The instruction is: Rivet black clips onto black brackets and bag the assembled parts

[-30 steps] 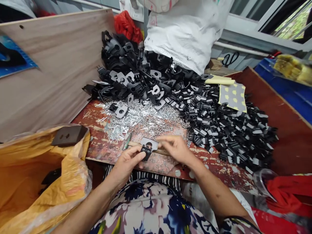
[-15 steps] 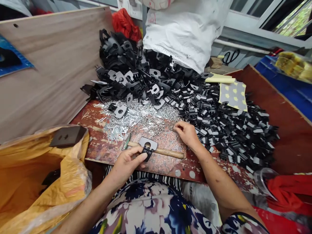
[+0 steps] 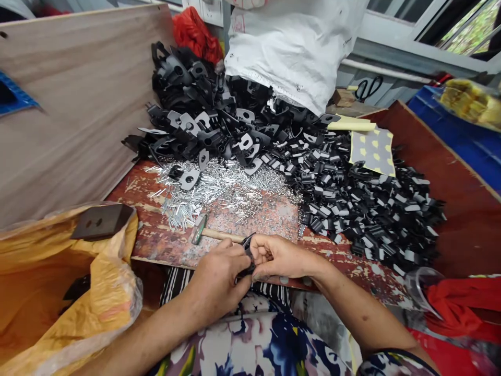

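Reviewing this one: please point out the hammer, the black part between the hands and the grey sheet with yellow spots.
Hammer [image 3: 217, 234]: head view, on the wooden handle.
Black part [image 3: 248, 244]: head view, on its exposed upper portion.
Spotted sheet [image 3: 372, 151]: head view, mid-face.

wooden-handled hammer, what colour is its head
The hammer head is green and grey, best seen in the head view.

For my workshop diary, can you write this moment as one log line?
left hand: holding black part | right hand: against same part | hammer: on bench | silver pins: piled
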